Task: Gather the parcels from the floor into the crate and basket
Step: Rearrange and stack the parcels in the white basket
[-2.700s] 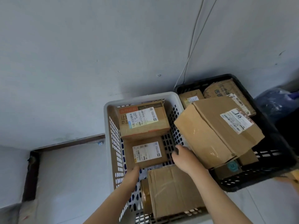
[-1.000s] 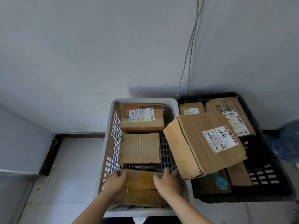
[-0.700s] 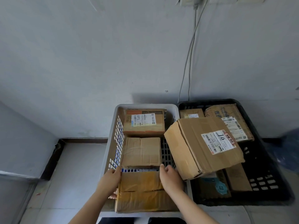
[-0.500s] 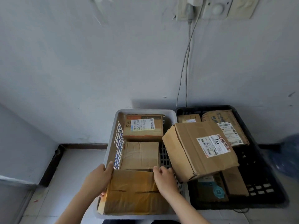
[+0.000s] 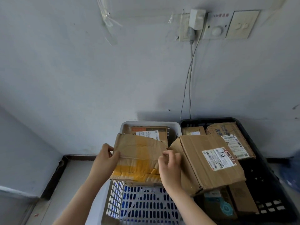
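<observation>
We hold a yellow-taped parcel [image 5: 139, 161] over the white basket [image 5: 146, 207], our left hand [image 5: 105, 161] gripping its left edge and our right hand [image 5: 170, 169] pinching its right edge. An orange-topped box [image 5: 149, 132] lies at the basket's far end. Just right of the basket stands the black crate [image 5: 276, 184], with a large carton [image 5: 209, 161] leaning over the basket's right rim.

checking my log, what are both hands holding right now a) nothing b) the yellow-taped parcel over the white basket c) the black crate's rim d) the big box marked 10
b: the left hand and right hand grip opposite sides of the yellow-taped parcel, held above the white basket.
</observation>
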The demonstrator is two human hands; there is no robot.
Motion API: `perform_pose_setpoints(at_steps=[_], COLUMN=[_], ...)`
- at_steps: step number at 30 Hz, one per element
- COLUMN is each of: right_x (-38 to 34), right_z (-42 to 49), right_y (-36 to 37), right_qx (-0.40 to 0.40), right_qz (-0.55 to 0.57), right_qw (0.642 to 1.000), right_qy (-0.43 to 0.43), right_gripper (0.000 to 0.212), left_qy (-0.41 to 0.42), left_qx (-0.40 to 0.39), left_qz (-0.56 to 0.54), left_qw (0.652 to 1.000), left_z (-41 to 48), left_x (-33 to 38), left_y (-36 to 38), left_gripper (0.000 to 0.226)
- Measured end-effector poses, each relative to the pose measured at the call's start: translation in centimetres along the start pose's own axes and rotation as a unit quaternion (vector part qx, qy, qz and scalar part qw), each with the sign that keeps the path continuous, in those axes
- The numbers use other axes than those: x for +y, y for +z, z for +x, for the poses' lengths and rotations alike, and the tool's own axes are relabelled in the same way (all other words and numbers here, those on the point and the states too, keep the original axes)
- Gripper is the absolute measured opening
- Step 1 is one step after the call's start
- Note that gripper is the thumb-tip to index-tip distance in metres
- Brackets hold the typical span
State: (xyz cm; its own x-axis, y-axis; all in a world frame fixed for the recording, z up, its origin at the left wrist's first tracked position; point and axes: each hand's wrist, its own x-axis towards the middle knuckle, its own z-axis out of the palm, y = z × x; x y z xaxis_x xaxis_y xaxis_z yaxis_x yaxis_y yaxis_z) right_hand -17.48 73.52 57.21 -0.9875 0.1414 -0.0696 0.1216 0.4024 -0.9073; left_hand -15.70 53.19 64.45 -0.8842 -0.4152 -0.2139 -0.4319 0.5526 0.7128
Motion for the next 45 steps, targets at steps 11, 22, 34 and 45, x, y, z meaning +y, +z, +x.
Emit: perform_pose_setpoints(at_steps=[11,22,34,45], right_x=[1.7,0.7,10.4,6.3], right_z=[-0.5,-1.9,2.0,-1.3], right_y=[2.1,-11.2,-18.2,-18.8], right_qx=[0.001,0.217,0.14,0.24], right_qz=[-0.118,-0.176,0.036,0.043], right_qw=[0.993,0.959,0.951,0.943], right_qy=[-0.008,-0.056,0.275,0.228], right_gripper=[0.037,0.035,0.062,0.029], left_qy=[-0.01,0.023,0.21,0.095], left_qx=[0.008,-0.129,0.059,-0.348], left_qz=[-0.047,-0.038,0.071,-0.184], left_qw=[0.999,0.991,0.973,0.915], left_z=[1.6,1.5,-1.9,-8.5], left_x=[-2.0,-7.4,-6.6,5.4], left_y=[3.5,6.5,9.7,12.1], left_gripper=[0.02,0.094,0.063,0.044])
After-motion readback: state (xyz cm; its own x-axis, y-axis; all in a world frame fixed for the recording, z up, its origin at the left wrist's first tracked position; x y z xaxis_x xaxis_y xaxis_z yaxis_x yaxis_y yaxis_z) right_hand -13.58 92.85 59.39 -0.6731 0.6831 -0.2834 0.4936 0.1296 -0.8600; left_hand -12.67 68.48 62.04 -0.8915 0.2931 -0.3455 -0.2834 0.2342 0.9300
